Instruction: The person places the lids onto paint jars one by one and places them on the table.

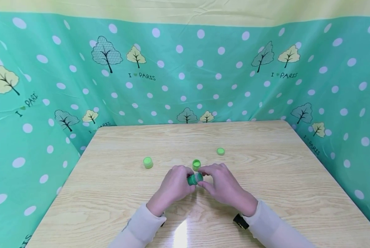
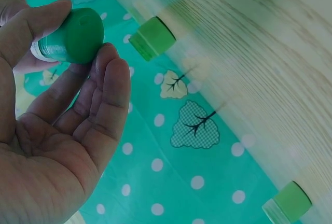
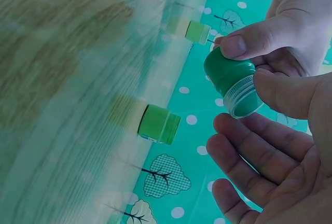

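Note:
Above the middle of the table, my left hand (image 1: 176, 182) pinches a small dark green paint pot (image 3: 230, 70) between thumb and fingers. The pot is tilted on its side, its lid end facing right. My right hand (image 1: 221, 185) holds the pot's clear-rimmed lid (image 3: 243, 98) with the thumb on one side and fingertips on the other. In the right wrist view the lid sits on the pot. Just beyond the hands stands a light green pot (image 1: 196, 165) without its lid. A loose light green lid (image 1: 220, 151) lies farther back to the right.
Another light green pot (image 1: 147, 163), with a lid on, stands left of the hands. All of this is on a wooden table (image 1: 110, 193). A green dotted curtain (image 1: 200, 72) hangs behind the table and along its sides.

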The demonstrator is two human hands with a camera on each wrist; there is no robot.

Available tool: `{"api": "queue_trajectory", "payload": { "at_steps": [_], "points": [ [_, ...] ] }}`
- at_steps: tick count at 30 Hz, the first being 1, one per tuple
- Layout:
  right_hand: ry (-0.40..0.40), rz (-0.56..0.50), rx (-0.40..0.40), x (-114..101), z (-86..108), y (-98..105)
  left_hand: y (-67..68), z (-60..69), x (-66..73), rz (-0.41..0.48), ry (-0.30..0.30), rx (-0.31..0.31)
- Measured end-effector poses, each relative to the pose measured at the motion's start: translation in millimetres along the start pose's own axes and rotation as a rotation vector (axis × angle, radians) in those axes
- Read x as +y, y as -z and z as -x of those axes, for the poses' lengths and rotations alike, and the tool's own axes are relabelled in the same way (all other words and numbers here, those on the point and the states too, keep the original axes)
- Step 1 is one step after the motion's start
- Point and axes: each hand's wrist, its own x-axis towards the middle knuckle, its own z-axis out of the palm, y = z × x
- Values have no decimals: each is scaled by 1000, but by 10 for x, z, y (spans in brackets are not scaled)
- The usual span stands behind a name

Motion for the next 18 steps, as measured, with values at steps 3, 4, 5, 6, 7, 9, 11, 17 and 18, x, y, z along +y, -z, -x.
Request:
{"api": "queue_trajectory", "payload": {
  "at_steps": [3, 4, 5, 6, 7, 9, 11, 17, 18],
  "points": [
    [7, -1, -4, 0, -1, -4, -2, -1, 3, -8, -4, 4],
    [7, -1, -5, 0, -1, -6, -3, -2, 4, -10, -5, 5],
    [7, 1, -6, 0, 0, -9, -3, -3, 5, -13, -4, 4],
    [7, 3, -7, 1, 1, -12, -4, -3, 6, -15, -5, 4],
    [6, 4, -9, 2, 1, -15, -5, -2, 7, -14, -5, 2],
    [6, 8, -12, 3, 3, -21, -8, 0, 9, -11, -4, -1],
    [7, 6, -12, 4, 5, -27, -8, 3, 10, -10, -5, -4],
    [15, -3, -15, 5, 9, -34, -13, 6, 9, -5, -13, -6],
    [18, -2, -15, 6, 10, -35, -15, 5, 8, -6, -16, -4]
  ]
}}
